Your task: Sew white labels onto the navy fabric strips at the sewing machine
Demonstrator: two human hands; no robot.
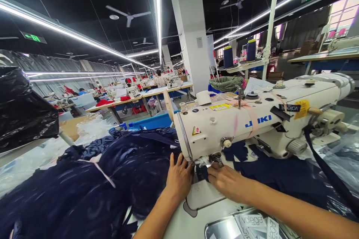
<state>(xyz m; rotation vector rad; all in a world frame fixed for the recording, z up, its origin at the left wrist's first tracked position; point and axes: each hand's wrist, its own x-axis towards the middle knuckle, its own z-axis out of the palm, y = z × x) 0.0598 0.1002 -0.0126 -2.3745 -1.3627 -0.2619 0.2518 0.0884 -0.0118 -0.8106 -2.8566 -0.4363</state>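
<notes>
A white sewing machine [207, 130] with blue lettering on its arm stands in front of me. Beneath its needle area lies a small piece of navy fabric [201, 173]. My left hand [179, 175] is to the left of the presser foot, fingers stretched out and apart, fingertips beside the fabric piece. From the right, my right hand [227, 181] reaches in with fingers curled together at the fabric's right edge. The machine head partly hides its fingertips. A large heap of navy garments [117, 171] spreads out on the left, close against my left hand.
Printed labels [252, 226] lie in a metal tray [209, 229] at the front edge. More navy cut pieces [286, 173] lie under the machine arm. Navy thread cones [228, 57] stand behind. A black plastic bag [25, 108] hangs at left; other sewing tables [131, 101] fill the background.
</notes>
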